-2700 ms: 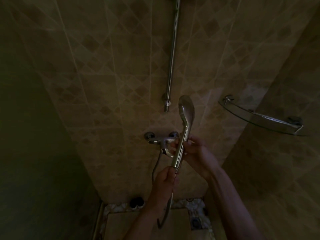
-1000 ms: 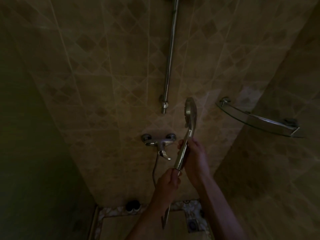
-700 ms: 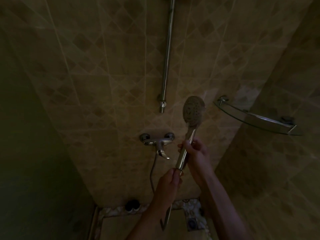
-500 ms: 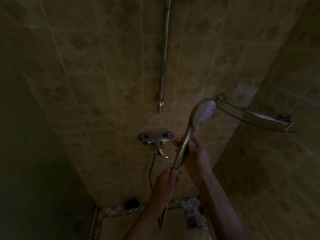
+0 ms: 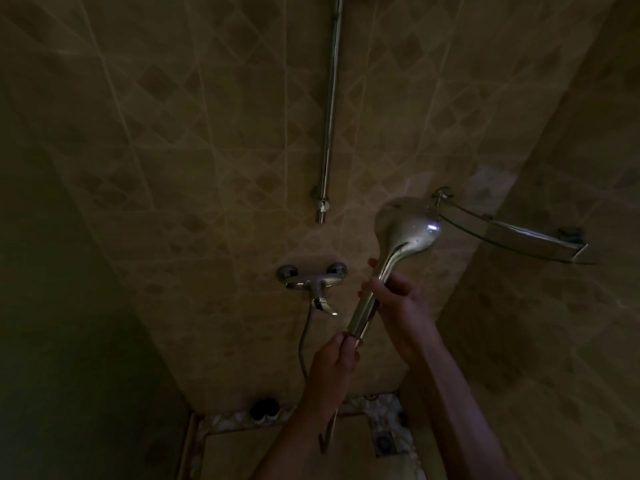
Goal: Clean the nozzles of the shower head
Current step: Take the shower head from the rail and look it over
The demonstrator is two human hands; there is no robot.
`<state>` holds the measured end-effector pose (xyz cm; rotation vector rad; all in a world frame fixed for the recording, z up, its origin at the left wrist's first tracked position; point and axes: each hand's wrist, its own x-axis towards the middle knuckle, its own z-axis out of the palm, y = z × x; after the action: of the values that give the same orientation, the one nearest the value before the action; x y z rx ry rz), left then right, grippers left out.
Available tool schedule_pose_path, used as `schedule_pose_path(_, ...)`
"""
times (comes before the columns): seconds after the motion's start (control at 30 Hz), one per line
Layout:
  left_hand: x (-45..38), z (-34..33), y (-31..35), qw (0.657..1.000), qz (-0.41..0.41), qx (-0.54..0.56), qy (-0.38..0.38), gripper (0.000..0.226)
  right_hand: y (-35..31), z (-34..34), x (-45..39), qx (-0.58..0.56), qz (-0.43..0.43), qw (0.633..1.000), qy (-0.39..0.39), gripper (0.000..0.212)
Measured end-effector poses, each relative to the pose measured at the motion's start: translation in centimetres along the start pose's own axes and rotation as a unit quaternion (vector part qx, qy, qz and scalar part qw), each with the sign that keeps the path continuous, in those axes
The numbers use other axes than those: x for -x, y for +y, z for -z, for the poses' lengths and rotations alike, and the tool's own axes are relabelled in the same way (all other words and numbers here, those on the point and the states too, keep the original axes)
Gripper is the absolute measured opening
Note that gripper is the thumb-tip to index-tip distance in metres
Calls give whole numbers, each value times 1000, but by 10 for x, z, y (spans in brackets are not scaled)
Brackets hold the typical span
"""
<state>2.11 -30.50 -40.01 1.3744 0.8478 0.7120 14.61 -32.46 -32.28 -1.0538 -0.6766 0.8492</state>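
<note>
My right hand fingers wrap the shower head handle; my left hand fingers pinch its bottom end

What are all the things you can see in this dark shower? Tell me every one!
shower head: one, shiny silver, held up in front of the tiled wall, smooth back towards the camera
hose: one, grey, hanging below the tap
tap: one, silver, on the wall, left of the shower head
rail: one, silver, upright on the wall above the tap
glass shelf: one, clear with metal edge, in the right corner
floor drain: one, dark, on the floor at the bottom
dark round things: two, black, at the foot of the wall; too dim to tell what
left hand: grips the handle's bottom end
right hand: grips the handle's middle
</note>
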Motion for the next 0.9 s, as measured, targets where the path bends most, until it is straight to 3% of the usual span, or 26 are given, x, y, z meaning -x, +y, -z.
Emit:
schedule_pose_path(0.27, -2, -2, 1, 1000, -15, -13, -14, 24, 5, 2, -2, -88, 1, 995, -51, 25)
schedule_pose_path(0.43, -2, -3, -1, 1000, -6, -5, -25, 22, 17, -1, -10, -33, 6, 999, 31, 17)
schedule_pose_path(0.7, -7, -1, -9, 999, 21, 3, -28, 23, 24, 11, -13, -82, -47, 995, -30, 26)
schedule_pose_path(0.9, -13, -2, -3, 998, 19, 57, -31, 22, 24, 7, -15, -132, 4, 991, -28, 16)
